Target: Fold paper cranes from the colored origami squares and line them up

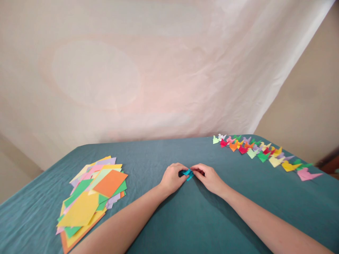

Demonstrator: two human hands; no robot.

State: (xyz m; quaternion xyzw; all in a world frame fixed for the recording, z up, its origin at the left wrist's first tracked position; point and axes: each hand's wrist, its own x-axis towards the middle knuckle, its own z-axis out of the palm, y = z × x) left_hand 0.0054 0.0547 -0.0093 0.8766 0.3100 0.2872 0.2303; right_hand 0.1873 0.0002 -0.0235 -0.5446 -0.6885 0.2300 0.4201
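- While the forearms reach in over the worktop (148, 153), the left from about eight o'clock and the right from about four, the two hands meet at a small piece of folded blue paper (188, 174), taken here as the middle of the dial.
- The left hand (173, 178), at nine o'clock, pinches the blue paper between thumb and fingers, its thumb lying along the near side.
- The right hand (208, 177), at three o'clock, grips the other end with its fingertips, the rest of its fingers curled in; the exact folds are too small to make out.
- Between eight and nine o'clock, well apart from the hands, lies a loose heap of coloured paper (79, 192), its sheets overlapping at odd angles. An orange sheet (110, 183) and a yellow sheet (79, 211) lie on top.
- Between two and three o'clock, folded paper birds (252, 153) stand in slanting rows, among them red, orange, yellow, green, white and lilac ones. A pink bird (307, 174) stands at the near end.
- Toward twelve o'clock, a pale sheet of cloth (180, 77) hangs behind the worktop.
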